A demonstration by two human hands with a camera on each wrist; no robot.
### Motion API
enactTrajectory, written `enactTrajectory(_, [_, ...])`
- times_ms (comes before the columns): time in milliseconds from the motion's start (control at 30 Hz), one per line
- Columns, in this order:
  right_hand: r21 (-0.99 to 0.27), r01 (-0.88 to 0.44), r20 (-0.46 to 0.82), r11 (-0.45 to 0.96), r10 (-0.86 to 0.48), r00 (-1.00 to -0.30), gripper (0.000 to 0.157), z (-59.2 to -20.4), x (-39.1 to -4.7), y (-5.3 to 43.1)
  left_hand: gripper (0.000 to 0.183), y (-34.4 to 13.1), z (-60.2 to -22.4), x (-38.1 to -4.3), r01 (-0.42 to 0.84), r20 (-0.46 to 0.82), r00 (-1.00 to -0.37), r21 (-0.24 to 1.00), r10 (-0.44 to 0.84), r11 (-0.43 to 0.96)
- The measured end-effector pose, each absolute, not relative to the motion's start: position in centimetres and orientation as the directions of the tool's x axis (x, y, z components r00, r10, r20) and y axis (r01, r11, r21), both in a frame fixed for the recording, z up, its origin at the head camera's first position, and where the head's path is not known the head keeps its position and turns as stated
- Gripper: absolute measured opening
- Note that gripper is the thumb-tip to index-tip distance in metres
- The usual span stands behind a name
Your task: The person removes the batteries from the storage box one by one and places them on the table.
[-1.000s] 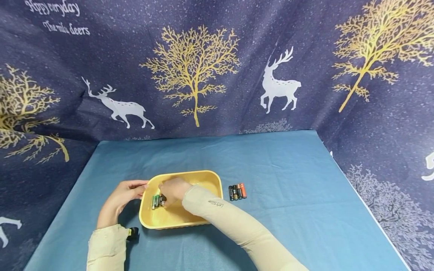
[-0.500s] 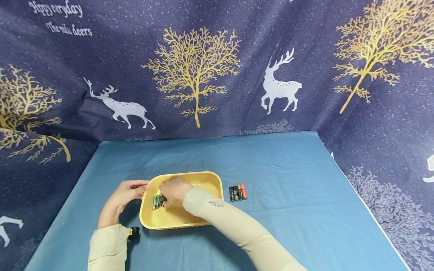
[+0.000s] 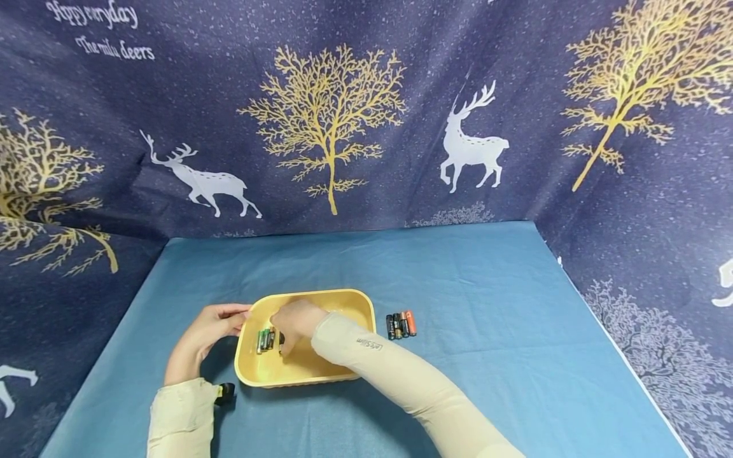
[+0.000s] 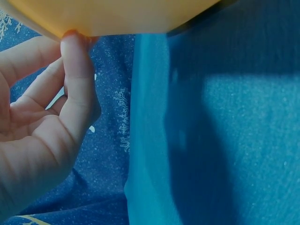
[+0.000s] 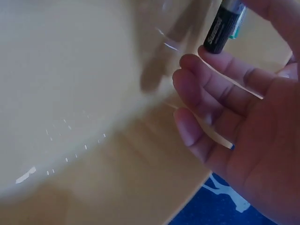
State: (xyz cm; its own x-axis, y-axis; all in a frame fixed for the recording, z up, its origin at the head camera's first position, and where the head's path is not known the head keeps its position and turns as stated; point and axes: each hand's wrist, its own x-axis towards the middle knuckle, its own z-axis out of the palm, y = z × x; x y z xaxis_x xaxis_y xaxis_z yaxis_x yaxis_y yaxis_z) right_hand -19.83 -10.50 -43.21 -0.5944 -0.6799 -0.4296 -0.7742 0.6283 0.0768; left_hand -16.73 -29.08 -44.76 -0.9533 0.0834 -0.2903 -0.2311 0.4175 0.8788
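Observation:
A yellow plastic basin [image 3: 303, 383] stands on the blue cloth. My left hand [image 3: 209, 331] pinches its left rim; in the left wrist view the thumb [image 4: 77, 70] presses on the basin wall [image 4: 126, 18]. Inside, my right hand [image 3: 298, 321] reaches down with the palm hidden from the head view. Between its thumb and index finger it holds a black battery [image 5: 221, 28], gripped near the ends, with the other fingers loosely bent. Just left of that hand, several green and dark batteries [image 3: 265, 340] lie side by side on the basin floor.
Right of the basin, a row of several batteries [image 3: 401, 324], black ones and an orange one, lies on the cloth [image 3: 487, 369]. A black strap-like object [image 3: 225, 394] is at the left wrist. A dark blue curtain [image 3: 372, 127] with deer and trees hangs behind.
My right hand has shifted slightly right inside the basin, and a dark battery at its fingers now stands apart from the row there. The left hand stays on the rim.

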Motion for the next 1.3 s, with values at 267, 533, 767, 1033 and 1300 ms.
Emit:
enactTrajectory(267, [0.101, -0.782, -0.429, 0.614, -0.683, -0.591, 0.037, -41.9, -19.6, -10.0, 0.042, -29.3, -44.7, -16.7, -0.234, -0.290, -0.954, 0.883, 0.081, 0.408])
enactTrajectory(533, [0.098, -0.784, -0.417, 0.613, -0.690, -0.592, 0.040, -40.5, -19.5, -8.8, 0.042, -29.2, -44.7, -16.7, -0.225, -0.282, -0.957, 0.870, 0.067, 0.439])
enactTrajectory(767, [0.080, -0.779, -0.378, 0.621, -0.705, -0.600, 0.055, -39.4, -19.1, -7.0, 0.042, -29.1, -44.8, -16.7, -0.241, -0.291, -0.956, 0.860, 0.045, 0.449])
enactTrajectory(1033, [0.094, -0.782, -0.382, 0.616, -0.703, -0.600, 0.052, -39.0, -19.0, -5.2, 0.039, -28.9, -44.7, -16.6, -0.239, -0.289, -0.956, 0.857, 0.042, 0.457])
enactTrajectory(1300, [0.085, -0.777, -0.332, 0.623, -0.718, -0.612, 0.035, -38.9, -19.5, -3.1, 0.040, -28.9, -44.6, -16.6, -0.236, -0.291, -0.955, 0.860, 0.054, 0.453])
